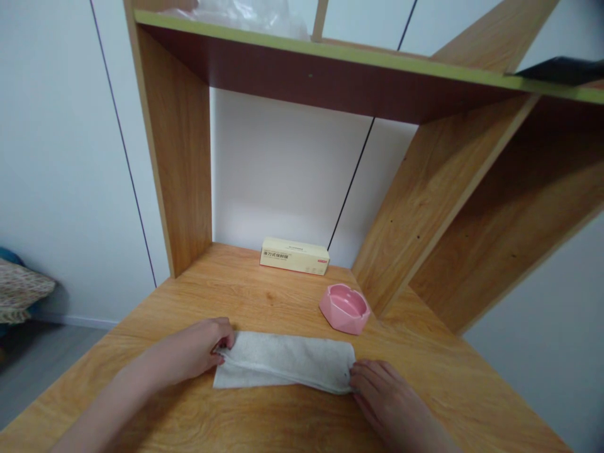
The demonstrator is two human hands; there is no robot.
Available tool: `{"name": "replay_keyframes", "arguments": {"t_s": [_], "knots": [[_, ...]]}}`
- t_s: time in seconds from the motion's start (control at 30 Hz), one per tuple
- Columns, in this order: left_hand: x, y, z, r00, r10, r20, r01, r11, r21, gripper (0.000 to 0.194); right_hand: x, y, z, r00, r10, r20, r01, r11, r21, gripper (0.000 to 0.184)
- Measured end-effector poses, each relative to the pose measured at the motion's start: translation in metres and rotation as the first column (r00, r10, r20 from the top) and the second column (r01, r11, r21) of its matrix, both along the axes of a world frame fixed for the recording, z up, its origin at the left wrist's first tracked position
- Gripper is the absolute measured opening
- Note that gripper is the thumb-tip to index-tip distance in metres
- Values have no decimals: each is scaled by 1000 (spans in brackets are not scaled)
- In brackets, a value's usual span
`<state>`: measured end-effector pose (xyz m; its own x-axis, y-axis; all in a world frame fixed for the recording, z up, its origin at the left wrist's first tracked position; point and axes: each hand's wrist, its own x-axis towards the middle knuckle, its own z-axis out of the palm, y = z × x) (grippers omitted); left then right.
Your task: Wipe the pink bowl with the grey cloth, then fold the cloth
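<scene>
A light grey cloth (292, 358) lies folded into a long strip on the wooden desk (245, 418). Its upper layer sits slightly askew, so a lower layer shows at the front left. My left hand (210, 346) pinches the cloth's left end between thumb and fingers. At the opposite end, my right hand (384, 393) grips the front right corner, with the thumb hidden from view. Just behind the cloth, to the right, stands a pink faceted ashtray (342, 318).
A cream cling film box (295, 257) rests at the back against the white wall. Wooden uprights (184, 157) flank the desk and carry a shelf (306, 75) overhead, with clear plastic (250, 16) on it. A patterned fabric (23, 286) shows at the far left.
</scene>
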<state>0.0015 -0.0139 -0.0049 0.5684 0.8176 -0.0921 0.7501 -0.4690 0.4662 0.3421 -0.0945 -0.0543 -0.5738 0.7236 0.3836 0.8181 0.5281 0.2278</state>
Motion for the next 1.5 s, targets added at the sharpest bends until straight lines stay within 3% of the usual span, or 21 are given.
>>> {"name": "replay_keyframes", "arguments": {"t_s": [0.13, 0.27, 0.47, 0.67, 0.83, 0.93, 1.1, 1.33, 1.5], "knots": [[1, 2, -1, 999, -38, -16, 38, 998, 40, 21, 0, 1, 11, 992, -95, -81, 89, 993, -76, 22], [1, 4, 1, 999, -39, -38, 43, 994, 101, 23, -1, 4, 36, 986, -137, -95, 132, 990, -54, 20], [7, 1, 31, 989, 123, 78, -140, 948, 284, 18, -3, 10, 81, 967, -177, -183, 187, 982, 34, 14], [8, 5, 44, 932, 133, 338, -262, 890, 372, 23, -6, 7, 107, 885, -186, -426, 243, 966, 83, 13], [3, 9, 45, 864, 126, 487, -339, 860, 380, 31, -3, 2, 116, 744, -258, -616, 289, 956, -50, 21], [2, 9, 45, 860, 103, 500, -329, 860, 389, 35, 1, 1, 123, 710, -255, -656, 327, 945, -13, 26], [3, 5, 49, 870, 90, 485, -306, 869, 388, 35, 5, 2, 127, 681, -265, -682, 353, 936, -12, 27], [-5, 11, 47, 898, 31, 439, -253, 851, 459, 30, 8, 7, 116, 684, -301, -665, 333, 939, -82, 28], [-15, 10, 48, 943, -68, 325, -62, 926, 372, 25, 16, 3, 105, 732, -299, -613, 208, 954, -217, 23]]}}
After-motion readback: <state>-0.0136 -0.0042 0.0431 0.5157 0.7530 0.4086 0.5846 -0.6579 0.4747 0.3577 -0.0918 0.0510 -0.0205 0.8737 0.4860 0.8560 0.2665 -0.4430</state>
